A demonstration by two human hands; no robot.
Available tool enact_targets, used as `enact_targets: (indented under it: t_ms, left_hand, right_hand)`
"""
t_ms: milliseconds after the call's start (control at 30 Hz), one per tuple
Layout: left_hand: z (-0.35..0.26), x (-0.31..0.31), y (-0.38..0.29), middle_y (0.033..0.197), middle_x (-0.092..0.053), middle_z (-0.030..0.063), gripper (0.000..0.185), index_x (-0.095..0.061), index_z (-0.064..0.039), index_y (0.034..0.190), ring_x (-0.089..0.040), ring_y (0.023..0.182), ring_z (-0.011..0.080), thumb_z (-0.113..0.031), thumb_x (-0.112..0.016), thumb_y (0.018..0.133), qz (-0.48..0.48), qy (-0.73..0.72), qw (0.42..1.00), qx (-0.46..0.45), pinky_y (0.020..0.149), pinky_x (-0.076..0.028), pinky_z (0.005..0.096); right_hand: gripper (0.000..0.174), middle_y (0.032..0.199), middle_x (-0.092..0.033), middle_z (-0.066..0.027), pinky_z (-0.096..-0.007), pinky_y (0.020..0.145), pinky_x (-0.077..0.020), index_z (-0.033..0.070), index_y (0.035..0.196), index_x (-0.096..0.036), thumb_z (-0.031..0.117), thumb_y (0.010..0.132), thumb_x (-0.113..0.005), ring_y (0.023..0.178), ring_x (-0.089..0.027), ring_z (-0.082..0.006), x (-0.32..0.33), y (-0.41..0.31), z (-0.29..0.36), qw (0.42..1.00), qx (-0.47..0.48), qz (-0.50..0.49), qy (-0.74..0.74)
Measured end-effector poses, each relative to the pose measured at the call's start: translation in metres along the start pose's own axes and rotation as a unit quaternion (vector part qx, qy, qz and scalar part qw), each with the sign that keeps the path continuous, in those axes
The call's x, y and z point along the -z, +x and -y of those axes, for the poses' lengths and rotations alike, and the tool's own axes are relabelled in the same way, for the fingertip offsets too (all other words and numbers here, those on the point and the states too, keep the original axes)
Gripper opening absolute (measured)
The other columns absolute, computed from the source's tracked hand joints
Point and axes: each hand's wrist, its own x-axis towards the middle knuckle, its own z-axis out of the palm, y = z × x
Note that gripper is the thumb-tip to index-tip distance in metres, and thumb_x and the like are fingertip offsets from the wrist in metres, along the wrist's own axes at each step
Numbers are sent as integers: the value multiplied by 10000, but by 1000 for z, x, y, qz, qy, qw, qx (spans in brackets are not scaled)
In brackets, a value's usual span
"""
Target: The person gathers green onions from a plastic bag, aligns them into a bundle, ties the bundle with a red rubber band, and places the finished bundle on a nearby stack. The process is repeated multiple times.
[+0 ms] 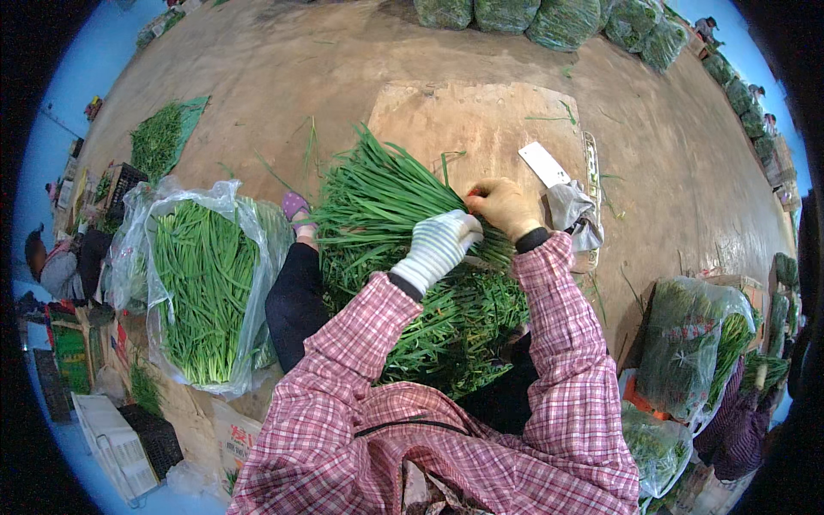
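Note:
A thick bunch of green garlic chives (386,193) lies across the space in front of me, its leaf tips fanned to the left. My left hand (441,241), in a white striped glove, is closed around the bunch near its stem end. Just right of it, my right hand (508,203) pinches a small red tie (474,192) against the stems; the fingertips are partly hidden. Below both hands, a heap of loose leaves (457,322) lies between my legs. A wooden board (476,122) is on the floor beyond the bunch.
On the board's right side are a white flat card-like object (544,164), a crumpled grey cloth (573,209) and a narrow patterned tray edge (590,167). An opened plastic bag of chives (206,290) stands left; bagged greens (682,347) stand right. Filled bags (566,22) line the back.

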Motion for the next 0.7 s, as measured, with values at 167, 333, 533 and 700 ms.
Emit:
enact_targets:
  t_ms: [167, 333, 533, 700]
  left_hand:
    - [7, -9, -12, 890, -723, 121, 124, -744, -52, 969, -707, 794, 256, -101, -727, 856, -93, -210, 955, 189, 753, -558, 364]
    - [8, -9, -20, 872, -708, 113, 121, -743, -117, 935, -685, 788, 320, -186, -751, 836, -142, -107, 979, 99, 726, -546, 402]
    - [14, -17, -16, 891, -738, 145, 114, -756, -61, 947, -720, 797, 284, -122, -726, 856, -124, -101, 978, 131, 749, -565, 359]
    - [13, -4, -5, 864, -715, 84, 255, -670, -14, 1080, -674, 723, 153, -62, -757, 845, -47, -338, 899, 273, 683, -553, 311]
  right_hand:
    - [416, 828, -722, -109, -331, 708, -515, 4, 1022, -752, 396, 894, -698, 775, -665, -198, -1, 21, 1, 986, -113, -96, 76]
    - [430, 954, -747, -165, -363, 761, -546, 21, 1074, -747, 357, 806, -721, 830, -711, -252, -26, 63, 11, 996, -81, 3, 46]
    - [252, 844, -679, -60, -289, 671, -555, -53, 1113, -662, 148, 960, -658, 691, -630, -146, -4, 18, -5, 839, -149, -119, 509]
    - [301, 848, -703, -46, -265, 698, -526, -3, 1143, -710, 241, 968, -682, 694, -621, -124, 53, -39, -25, 961, 11, -42, 273]
